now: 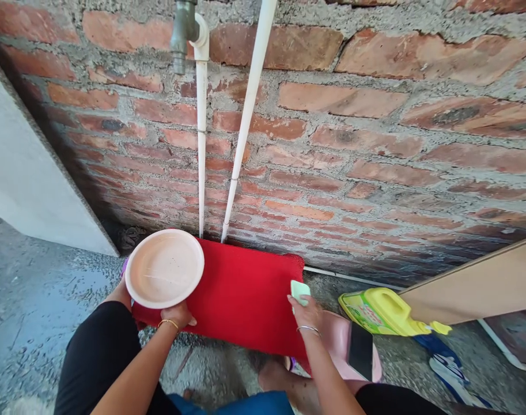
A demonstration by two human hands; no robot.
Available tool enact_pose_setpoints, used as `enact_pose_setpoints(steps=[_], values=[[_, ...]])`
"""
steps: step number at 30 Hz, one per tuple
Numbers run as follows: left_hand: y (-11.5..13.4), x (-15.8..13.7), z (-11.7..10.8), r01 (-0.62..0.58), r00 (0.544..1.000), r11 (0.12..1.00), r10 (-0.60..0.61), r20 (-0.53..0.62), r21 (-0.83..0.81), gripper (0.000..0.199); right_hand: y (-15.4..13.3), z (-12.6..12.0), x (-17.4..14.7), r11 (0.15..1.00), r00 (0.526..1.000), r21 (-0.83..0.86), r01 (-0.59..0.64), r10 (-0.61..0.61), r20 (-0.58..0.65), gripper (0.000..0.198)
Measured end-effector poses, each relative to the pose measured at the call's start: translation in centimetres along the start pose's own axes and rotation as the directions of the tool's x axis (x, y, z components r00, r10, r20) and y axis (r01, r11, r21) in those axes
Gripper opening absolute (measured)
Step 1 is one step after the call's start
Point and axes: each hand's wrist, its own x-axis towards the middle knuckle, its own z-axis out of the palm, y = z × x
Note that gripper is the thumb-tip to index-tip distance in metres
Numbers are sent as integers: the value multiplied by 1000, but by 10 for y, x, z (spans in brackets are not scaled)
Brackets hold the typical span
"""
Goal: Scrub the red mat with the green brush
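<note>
My left hand [178, 316] is at the near rim of a round, pale pink plastic basin [165, 268]. Its fingers are partly hidden under the basin and appear to grip it. Over the right end of a red cloth [241, 294], my right hand [306, 311] is closed around a small, pale green block [299, 290] with rounded corners. The block may be soap or a brush; I cannot tell which. The red cloth lies stretched out flat between my feet and the wall, its left end partly covered by the basin.
A brick wall [323, 150] stands ahead, with white pipes [245, 121] and a tap [179, 43]. To the right are a pink plastic item [335, 337], a dark phone-like slab [360, 351], a yellow detergent bottle [375, 311] and slippers [453, 374]. A pale slab [33, 155] leans left; the concrete floor [38, 288] is wet.
</note>
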Motion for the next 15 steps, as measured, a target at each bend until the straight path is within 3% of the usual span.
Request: enact_pose_setpoints(steps=[2, 4, 9, 12, 15], values=[[1, -1, -2, 4, 1000, 1000, -4, -3, -3, 90, -37, 14, -26, 987, 987, 22, 160, -160, 30, 40], [2, -4, -4, 18, 1000, 1000, -18, 12, -7, 88, -80, 30, -56, 948, 943, 42, 314, -317, 100, 34], [4, -8, -7, 34, 999, 999, -34, 7, 13, 91, -164, 63, -117, 797, 753, 82, 598, -594, 283, 28], [2, -7, -5, 19, 999, 1000, -18, -40, 25, 96, -179, 69, -125, 747, 693, 45, 664, -636, 339, 32], [0, -4, -3, 26, 999, 1000, -25, -24, 14, 94, -160, 61, -106, 769, 727, 1, 639, -605, 326, 30]])
